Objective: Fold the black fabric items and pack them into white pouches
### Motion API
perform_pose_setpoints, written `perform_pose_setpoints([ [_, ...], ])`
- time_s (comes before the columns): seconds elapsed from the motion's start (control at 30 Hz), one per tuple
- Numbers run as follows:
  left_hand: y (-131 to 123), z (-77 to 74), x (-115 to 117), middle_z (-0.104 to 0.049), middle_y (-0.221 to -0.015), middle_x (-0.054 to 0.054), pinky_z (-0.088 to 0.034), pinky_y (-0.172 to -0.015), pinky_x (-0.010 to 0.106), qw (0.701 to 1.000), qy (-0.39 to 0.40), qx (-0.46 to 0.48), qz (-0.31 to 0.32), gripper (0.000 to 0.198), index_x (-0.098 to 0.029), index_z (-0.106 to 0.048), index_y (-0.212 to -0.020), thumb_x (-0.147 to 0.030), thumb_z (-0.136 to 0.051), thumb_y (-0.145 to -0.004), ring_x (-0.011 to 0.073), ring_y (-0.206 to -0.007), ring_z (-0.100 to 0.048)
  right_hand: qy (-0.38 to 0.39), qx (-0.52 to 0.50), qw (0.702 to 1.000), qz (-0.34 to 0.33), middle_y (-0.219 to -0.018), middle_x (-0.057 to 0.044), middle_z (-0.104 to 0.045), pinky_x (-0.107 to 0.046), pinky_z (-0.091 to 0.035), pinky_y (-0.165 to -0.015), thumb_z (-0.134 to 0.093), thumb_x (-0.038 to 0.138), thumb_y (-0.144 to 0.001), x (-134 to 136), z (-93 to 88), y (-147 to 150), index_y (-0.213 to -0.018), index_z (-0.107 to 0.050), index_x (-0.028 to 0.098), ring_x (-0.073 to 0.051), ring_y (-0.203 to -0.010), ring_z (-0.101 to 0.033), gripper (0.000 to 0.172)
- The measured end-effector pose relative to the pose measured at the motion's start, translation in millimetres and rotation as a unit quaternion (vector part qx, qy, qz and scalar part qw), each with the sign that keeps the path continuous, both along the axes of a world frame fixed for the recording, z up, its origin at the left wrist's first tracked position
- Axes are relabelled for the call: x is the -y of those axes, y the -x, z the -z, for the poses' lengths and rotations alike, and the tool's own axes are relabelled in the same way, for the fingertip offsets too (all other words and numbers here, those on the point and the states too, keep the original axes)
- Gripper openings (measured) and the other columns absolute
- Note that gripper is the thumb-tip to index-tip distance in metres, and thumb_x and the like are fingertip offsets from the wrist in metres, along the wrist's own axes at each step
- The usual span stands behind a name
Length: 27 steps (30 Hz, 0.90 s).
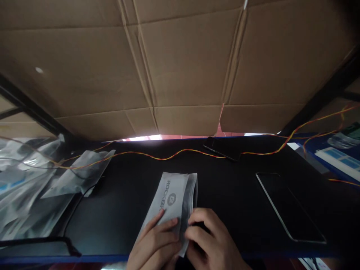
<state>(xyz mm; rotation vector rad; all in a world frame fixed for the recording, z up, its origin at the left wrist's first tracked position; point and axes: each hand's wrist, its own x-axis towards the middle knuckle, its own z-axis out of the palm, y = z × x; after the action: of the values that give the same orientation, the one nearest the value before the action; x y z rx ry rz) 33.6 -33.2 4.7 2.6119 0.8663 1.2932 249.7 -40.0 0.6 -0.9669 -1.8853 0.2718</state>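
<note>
A frosted plastic zip bag lies at the front middle of the black table, printed in grey with "ROCKBR" and a round logo; the rest of the word is covered. My left hand holds the bag from the left, its fingers laid across the lower part. At the bag's right edge, my right hand pinches the layered opening between curled fingers and thumb. The bag's lower end is partly hidden behind both hands.
Clear plastic bags pile up at the left, beside a frosted packet. A thin framed dark panel lies at the right. A phone-like dark object rests at the back, crossed by a red-yellow twisted wire. Cardboard stands behind.
</note>
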Motion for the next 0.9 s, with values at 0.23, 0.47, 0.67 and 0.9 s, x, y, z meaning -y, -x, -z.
perform_pose_setpoints([
  [0.23, -1, -7.3, -2, -0.085, -0.102, 0.000, -0.057, -0.121, 0.041, 0.999, 0.009, -0.031, 0.031, 0.020, -0.019, -0.074, -0.111, -0.007, -0.057, -0.110, 0.0173, -0.116, -0.082, 0.023, 0.051, 0.993, -0.107, -0.102, 0.001, -0.077, -0.026, -0.058, -0.086, -0.059, 0.007, -0.107, -2, -8.3, -15, -0.102, -0.066, 0.022, -0.013, -0.088, -0.072, 0.017],
  [0.47, 0, -6.0, 1, -0.084, -0.101, -0.001, -0.047, -0.129, 0.039, 0.998, 0.016, -0.047, 0.050, 0.020, -0.019, -0.072, -0.111, -0.012, -0.054, -0.114, 0.0155, -0.125, -0.078, -0.034, 0.038, 0.998, -0.046, -0.114, -0.007, -0.078, -0.029, -0.061, -0.092, -0.058, 0.016, -0.113, 7, 8.4, -25, -0.102, -0.070, 0.019, -0.018, -0.107, -0.072, 0.017],
  [0.67, 0, -4.1, -1, -0.083, -0.095, -0.001, -0.054, -0.123, 0.041, 0.997, 0.010, 0.000, 0.070, 0.025, -0.020, -0.070, -0.108, -0.018, -0.047, -0.118, 0.0172, -0.124, -0.079, -0.073, 0.045, 0.996, -0.032, -0.095, -0.003, -0.078, -0.028, -0.060, -0.081, -0.053, 0.012, -0.113, 8, -5.2, -26, -0.107, -0.073, 0.017, -0.016, -0.090, -0.072, 0.021],
  [0.9, -1, 6.5, -3, -0.086, -0.096, -0.003, -0.046, -0.130, 0.040, 0.996, -0.019, -0.030, 0.078, 0.026, -0.019, -0.073, -0.105, -0.014, -0.050, -0.116, 0.0161, -0.123, -0.079, -0.040, 0.143, 0.988, 0.047, -0.117, -0.003, -0.077, -0.035, -0.057, -0.090, -0.055, 0.012, -0.111, -2, -3.4, -34, -0.097, -0.072, 0.024, -0.021, -0.110, -0.069, 0.025],
])
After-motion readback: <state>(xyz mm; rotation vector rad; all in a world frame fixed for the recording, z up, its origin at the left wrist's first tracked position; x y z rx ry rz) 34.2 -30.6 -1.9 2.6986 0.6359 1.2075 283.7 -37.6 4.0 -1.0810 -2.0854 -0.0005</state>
